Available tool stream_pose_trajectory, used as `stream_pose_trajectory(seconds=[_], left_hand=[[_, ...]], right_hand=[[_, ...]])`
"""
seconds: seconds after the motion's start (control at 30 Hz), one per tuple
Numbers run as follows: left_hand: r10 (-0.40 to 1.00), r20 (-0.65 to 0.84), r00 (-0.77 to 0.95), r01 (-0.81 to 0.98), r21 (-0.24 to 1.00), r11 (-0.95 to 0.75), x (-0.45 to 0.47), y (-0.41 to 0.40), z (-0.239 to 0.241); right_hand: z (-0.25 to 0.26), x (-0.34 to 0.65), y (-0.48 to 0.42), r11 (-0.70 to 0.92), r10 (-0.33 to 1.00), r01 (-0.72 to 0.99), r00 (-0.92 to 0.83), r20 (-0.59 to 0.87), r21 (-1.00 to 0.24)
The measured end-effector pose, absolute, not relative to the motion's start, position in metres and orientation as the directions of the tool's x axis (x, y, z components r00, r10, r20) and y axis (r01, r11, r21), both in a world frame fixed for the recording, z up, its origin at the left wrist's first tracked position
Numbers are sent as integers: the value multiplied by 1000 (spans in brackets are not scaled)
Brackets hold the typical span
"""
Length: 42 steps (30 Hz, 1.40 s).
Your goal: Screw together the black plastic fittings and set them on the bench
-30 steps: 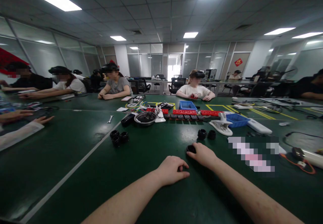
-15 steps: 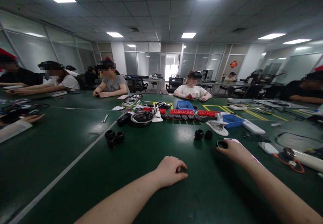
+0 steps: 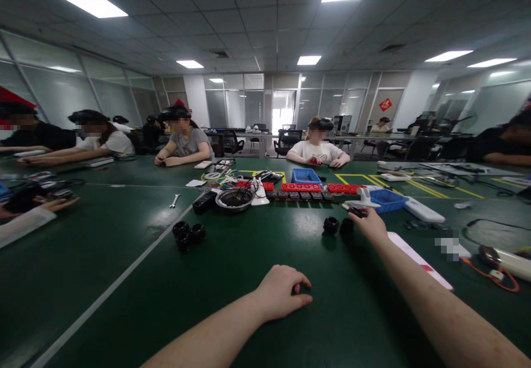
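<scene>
the right hand is stretched far out over the dark green table, its fingers pinched shut on a small black round plastic part held at the fingertips just above the surface. that part sits just beside a pair of matching black round parts that stand on the table to its left, and just in front of a white plastic clamp and a shallow blue plastic tray. under the right forearm a long white paper strip lies flat. the left hand rests on the table close to the person, well apart from the right one, curled closed into a loose fist with the thumb against the forefinger; whether it encloses anything cannot be told. farther left a cluster of three black round parts stands by a pale line on the table. behind them are a round metal bowl, a row of red and black blocks and a small silver wrench. other people sit around the far side of the table with their arms resting on it.
</scene>
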<state>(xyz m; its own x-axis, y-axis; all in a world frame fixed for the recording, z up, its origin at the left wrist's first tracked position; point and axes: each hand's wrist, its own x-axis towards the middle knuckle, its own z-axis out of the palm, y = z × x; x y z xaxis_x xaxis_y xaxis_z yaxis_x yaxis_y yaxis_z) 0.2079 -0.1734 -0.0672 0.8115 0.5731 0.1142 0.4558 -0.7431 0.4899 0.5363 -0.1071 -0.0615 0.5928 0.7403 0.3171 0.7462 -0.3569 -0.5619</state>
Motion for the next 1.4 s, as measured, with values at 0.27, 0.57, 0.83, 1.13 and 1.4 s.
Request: stream_pose_trajectory(seconds=[0.27,0.57,0.83,1.13,1.4], left_hand=[[577,119,808,462,482,-745,209,-173,-68],[561,142,815,451,451,-770,208,-172,-72],[580,151,800,477,426,-769,207,-175,-62],[898,330,292,938,82,-336,103,-105,24],[963,11,271,960,-76,-269,28,-56,7]], right_hand=[[-78,542,-105,-283,847,825,454,276,-489],[-68,469,-154,-137,763,892,373,528,-432],[-93,388,-181,160,922,937,-29,385,-311],[-90,403,-179,74,942,835,122,314,-545],[-91,405,-176,105,951,815,84,296,-570]])
